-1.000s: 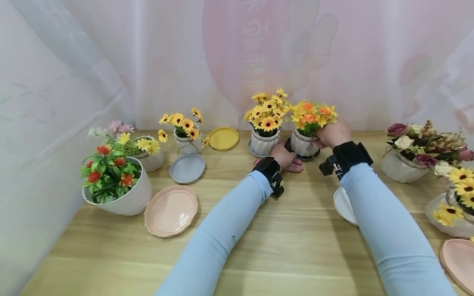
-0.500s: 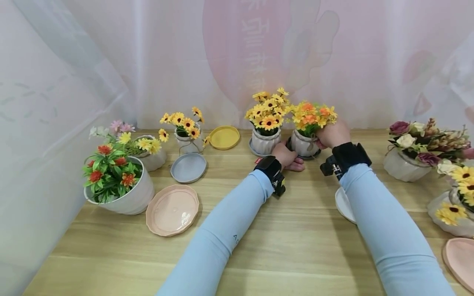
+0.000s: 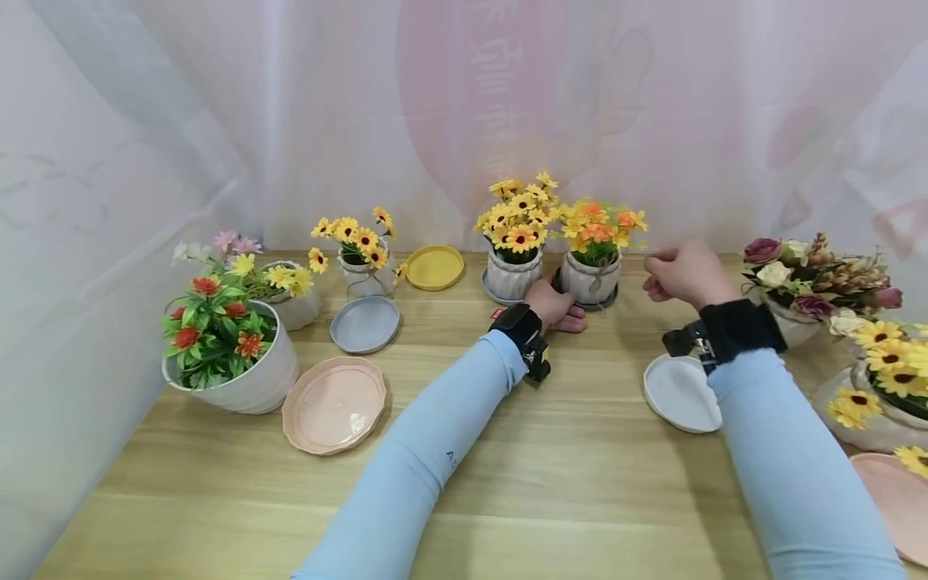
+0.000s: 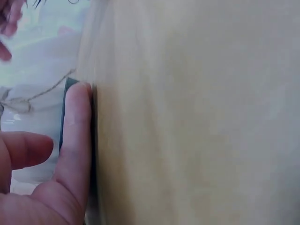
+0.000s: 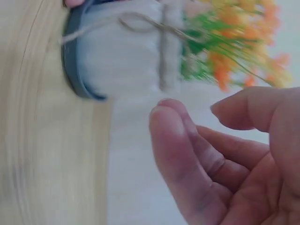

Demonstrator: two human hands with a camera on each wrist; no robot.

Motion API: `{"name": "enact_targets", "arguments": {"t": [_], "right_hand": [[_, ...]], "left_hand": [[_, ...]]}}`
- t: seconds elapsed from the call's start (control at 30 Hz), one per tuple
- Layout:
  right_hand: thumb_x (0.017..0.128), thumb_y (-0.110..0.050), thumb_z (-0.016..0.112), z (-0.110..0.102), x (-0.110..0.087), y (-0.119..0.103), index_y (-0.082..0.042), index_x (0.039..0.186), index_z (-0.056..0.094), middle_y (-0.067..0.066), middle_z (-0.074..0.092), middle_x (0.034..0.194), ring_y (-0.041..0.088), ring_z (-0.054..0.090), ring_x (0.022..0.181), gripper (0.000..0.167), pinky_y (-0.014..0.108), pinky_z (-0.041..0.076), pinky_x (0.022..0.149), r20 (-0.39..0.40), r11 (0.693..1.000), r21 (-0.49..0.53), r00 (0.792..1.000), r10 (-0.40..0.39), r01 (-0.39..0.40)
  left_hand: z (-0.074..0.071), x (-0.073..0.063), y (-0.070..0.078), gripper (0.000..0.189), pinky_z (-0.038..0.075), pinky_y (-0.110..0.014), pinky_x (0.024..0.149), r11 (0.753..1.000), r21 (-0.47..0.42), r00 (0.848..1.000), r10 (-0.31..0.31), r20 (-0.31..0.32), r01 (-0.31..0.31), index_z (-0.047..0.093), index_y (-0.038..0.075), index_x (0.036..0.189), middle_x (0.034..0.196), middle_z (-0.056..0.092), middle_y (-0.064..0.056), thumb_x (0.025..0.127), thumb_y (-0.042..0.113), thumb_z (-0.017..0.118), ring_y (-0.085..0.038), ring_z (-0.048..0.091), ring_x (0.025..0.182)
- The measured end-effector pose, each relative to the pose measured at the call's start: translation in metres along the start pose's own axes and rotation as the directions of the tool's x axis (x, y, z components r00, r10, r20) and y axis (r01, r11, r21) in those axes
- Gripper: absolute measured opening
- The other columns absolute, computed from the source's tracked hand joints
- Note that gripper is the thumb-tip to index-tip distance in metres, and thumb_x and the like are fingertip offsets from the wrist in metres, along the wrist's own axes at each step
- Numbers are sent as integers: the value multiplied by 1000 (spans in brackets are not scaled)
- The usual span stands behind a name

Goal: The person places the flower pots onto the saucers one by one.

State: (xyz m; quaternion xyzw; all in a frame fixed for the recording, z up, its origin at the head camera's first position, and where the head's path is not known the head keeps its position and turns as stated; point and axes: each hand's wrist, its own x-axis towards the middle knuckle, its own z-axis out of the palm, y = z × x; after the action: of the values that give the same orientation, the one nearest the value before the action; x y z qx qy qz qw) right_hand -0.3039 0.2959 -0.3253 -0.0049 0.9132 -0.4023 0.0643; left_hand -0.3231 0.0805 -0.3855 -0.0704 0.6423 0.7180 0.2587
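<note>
A wooden table [image 3: 580, 483] runs to a sheer curtain [image 3: 145, 121] at its back and left. At the left stands the biggest piece, a white pot of red flowers [image 3: 228, 354], with a peach saucer [image 3: 335, 405] just beside it and a grey saucer [image 3: 365, 324] behind that. Farther back are a pot of pale mixed flowers [image 3: 286, 290], a small pot of yellow daisies [image 3: 362, 258] and a yellow saucer [image 3: 434, 267]. On the right sit a rose arrangement [image 3: 812, 282], a sunflower pot [image 3: 880, 395] and a white saucer [image 3: 681, 393] lying between the two forearms.

At the back centre two ribbed white pots stand just beside each other: the yellow-flowered pot [image 3: 513, 250] on a pale saucer, and the orange-flowered pot [image 3: 593, 254] [image 5: 140, 51], tied with twine, on a dark saucer [image 3: 580, 302] [image 5: 75, 61].

The left hand [image 3: 554, 306] [image 4: 42, 159] lies on the table at the front of the dark saucer, a straight finger laid along its rim; the blurred wrist view suggests that finger touches it. The right hand [image 3: 685, 270] [image 5: 225, 159] is in the air to the right of the orange-flowered pot, apart from it, fingers loosely curled and holding nothing.
</note>
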Motion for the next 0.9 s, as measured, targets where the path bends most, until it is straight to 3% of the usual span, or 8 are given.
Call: {"name": "enact_targets", "arguments": {"t": [0.13, 0.27, 0.37, 0.47, 0.57, 0.7, 0.8, 0.9], "right_hand": [[105, -28, 44, -13, -39, 12, 12, 135, 52, 16, 73, 93, 17, 71, 75, 51, 32, 60, 69, -26, 998, -66, 1000, -7, 5], [106, -34, 41, -16, -78, 28, 9, 139, 49, 14, 73, 95, 20, 70, 79, 55, 33, 58, 68, -17, 989, -150, 1000, -6, 4], [107, -31, 39, -13, -102, 39, 9, 139, 49, 14, 72, 92, 24, 67, 78, 52, 31, 52, 60, 0, 977, -212, 1000, -2, 2], [106, -27, 39, -10, -120, 48, 11, 137, 49, 11, 72, 88, 22, 62, 72, 51, 31, 45, 54, 18, 962, -270, 999, 36, -30], [104, -26, 40, -5, -128, 55, 12, 135, 51, 7, 72, 83, 19, 61, 68, 51, 31, 42, 53, 15, 954, -291, 996, 86, -78], [101, -24, 44, 5, -132, 66, 12, 129, 56, 3, 72, 75, 19, 60, 66, 47, 31, 41, 59, -5, 938, -332, 995, 104, -100], [98, -22, 46, 9, -136, 75, 11, 122, 61, 1, 70, 72, 22, 58, 67, 44, 33, 41, 60, -25, 914, -394, 995, 95, -97], [96, -20, 48, 9, -141, 80, 12, 117, 64, 2, 69, 70, 29, 59, 70, 40, 41, 46, 63, -59, 899, -426, 995, 80, -98]], "left_hand": [[-1, 1, -9, 70, 59, -45, 79, 997, 52, 998, 60, -20, -58, 13, 16, 160, 106, 67, -31, 101, 1, 49, -40, 71, 86], [-3, 2, -19, 72, 61, -37, 71, 987, 119, 994, 105, -5, -104, 13, 14, 160, 101, 70, -24, 100, 4, 52, -36, 72, 84], [-2, -10, -21, 69, 61, -36, 74, 978, 180, 994, 101, 51, -108, 18, 9, 158, 106, 70, -21, 100, 6, 54, -35, 71, 90], [1, -34, -20, 59, 59, -37, 81, 964, 225, 982, 108, 156, -142, 29, 4, 155, 115, 68, -22, 101, 7, 53, -35, 69, 96], [4, -59, -23, 46, 59, -39, 83, 940, 259, 956, 159, 247, -223, 46, 2, 145, 113, 68, -22, 101, 7, 55, -35, 69, 94], [10, -89, -28, 31, 57, -47, 84, 899, 277, 906, 234, 353, -340, 63, 3, 129, 104, 70, -20, 98, 8, 62, -33, 70, 86], [14, -110, -30, 24, 58, -45, 82, 842, 319, 864, 291, 411, -435, 68, 6, 121, 97, 72, -12, 97, 11, 65, -24, 71, 80], [18, -125, -30, 20, 60, -35, 75, 785, 372, 841, 328, 430, -496, 72, 10, 115, 89, 71, -5, 96, 15, 67, -17, 70, 75]]}}
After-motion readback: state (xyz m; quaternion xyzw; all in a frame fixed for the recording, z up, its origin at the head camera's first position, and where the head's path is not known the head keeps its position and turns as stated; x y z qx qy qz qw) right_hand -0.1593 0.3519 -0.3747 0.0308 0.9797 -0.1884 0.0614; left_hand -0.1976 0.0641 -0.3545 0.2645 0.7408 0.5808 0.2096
